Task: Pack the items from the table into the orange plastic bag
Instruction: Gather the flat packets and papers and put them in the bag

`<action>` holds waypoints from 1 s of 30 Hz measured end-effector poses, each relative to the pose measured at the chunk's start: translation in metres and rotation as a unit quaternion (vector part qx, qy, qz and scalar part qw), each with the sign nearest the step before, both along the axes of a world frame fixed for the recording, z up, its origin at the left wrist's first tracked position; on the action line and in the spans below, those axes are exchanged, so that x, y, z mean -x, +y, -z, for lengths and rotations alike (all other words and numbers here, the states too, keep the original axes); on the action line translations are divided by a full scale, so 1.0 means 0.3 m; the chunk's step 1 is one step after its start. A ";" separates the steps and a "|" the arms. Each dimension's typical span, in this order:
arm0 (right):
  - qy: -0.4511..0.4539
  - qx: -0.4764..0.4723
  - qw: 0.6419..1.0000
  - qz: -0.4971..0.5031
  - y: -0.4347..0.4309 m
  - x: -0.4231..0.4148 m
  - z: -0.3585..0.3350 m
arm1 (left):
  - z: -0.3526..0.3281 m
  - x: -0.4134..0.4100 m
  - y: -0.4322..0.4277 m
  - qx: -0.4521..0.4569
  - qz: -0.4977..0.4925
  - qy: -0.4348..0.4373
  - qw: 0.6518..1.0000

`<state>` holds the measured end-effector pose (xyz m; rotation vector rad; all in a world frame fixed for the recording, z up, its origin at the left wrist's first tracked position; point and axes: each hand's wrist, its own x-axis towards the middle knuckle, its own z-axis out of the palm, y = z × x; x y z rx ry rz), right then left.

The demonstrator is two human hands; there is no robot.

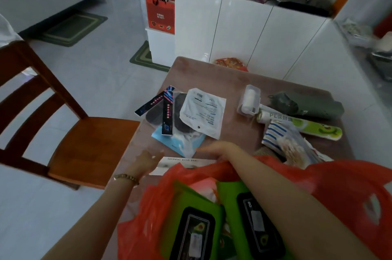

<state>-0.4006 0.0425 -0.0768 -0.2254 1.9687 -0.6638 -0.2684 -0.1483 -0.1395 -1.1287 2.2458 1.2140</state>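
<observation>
Orange plastic bag (339, 185) gapes at six o'clock on the brown table (212, 73), with two green wipe packs (186, 196) already inside. Both hands reach past its rim. The left hand (146, 162) has straight fingers and holds nothing. The right hand (218, 150) looks spread and empty too, though it is blurred. Between them, at the bag's twelve o'clock, a long white carton (182, 163) lies against the mouth and is probably the next item to go in. It would be best taken by both ends and slid in on edge beside the wipes, with the right forearm keeping the mouth open. The flat packets (202, 111) heaped at eleven o'clock could follow as one gathered stack. The lint roller (249, 100) and green film box (297, 127) wait at one o'clock.
</observation>
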 end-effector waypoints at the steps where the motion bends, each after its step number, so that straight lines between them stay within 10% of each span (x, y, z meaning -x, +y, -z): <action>1: 0.007 -0.023 0.999 -0.040 -0.011 0.004 0.004 | 0.002 0.001 0.002 0.005 0.009 -0.010 1.000; 6: -0.029 -0.111 0.991 -0.070 -0.007 0.016 0.061 | 0.010 0.010 -0.004 0.010 0.055 -0.025 0.998; 12: 0.109 0.079 0.978 -0.159 -0.010 0.060 0.043 | -0.163 0.035 0.004 -0.067 0.080 0.155 0.982; 18: 0.132 0.225 0.954 0.150 -0.058 0.213 0.033 | -0.280 0.334 -0.054 -0.057 -0.019 0.334 0.941; 22: 0.123 0.200 0.900 0.368 -0.086 0.339 0.155 | -0.145 0.467 -0.219 0.109 -0.046 0.162 0.980; 30: 0.225 0.092 0.936 0.253 -0.228 0.332 0.208 | 0.085 0.516 -0.315 0.037 -0.036 0.092 0.994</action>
